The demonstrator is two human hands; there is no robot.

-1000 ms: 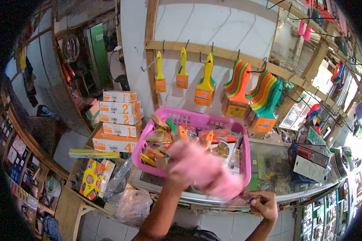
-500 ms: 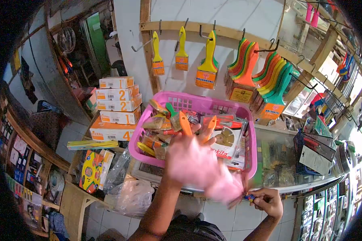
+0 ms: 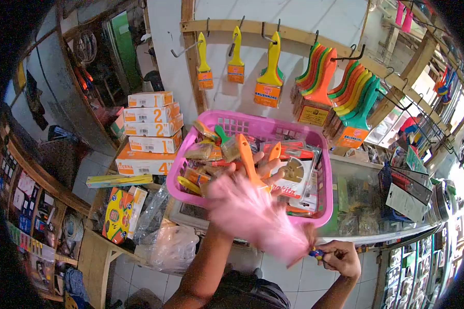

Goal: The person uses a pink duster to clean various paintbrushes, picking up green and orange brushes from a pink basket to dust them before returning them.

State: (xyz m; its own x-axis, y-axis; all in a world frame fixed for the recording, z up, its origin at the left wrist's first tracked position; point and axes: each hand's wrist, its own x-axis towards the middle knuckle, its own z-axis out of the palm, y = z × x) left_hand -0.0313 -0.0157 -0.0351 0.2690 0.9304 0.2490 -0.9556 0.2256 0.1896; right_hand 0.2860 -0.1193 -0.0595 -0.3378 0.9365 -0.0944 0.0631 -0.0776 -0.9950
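Observation:
A pink, fluffy duster point(image 3: 258, 219), blurred by motion, slants across the front of the pink basket point(image 3: 322, 201). My right hand point(image 3: 340, 258) pinches its blue and yellow handle end at the lower right. Over the basket, my left hand point(image 3: 267, 172) has its fingers partly spread around two brushes with orange handles point(image 3: 248, 157), which rest against the palm and point up. The duster covers the brush heads, the wrist and part of that palm. Packaged brushes point(image 3: 200, 151) and a white card pack point(image 3: 294, 177) lie in the basket.
Brushes with yellow, orange and green handles point(image 3: 268, 67) hang from a wooden rail point(image 3: 294, 33) behind. White and orange boxes point(image 3: 152, 129) are stacked at the left. A glass counter point(image 3: 361, 206) and a dark rack point(image 3: 397, 193) stand at the right.
The orange handles have shifted slightly right with my left hand. The duster has swept a little across it, its handle end moving slightly left. The whole view has shifted a little.

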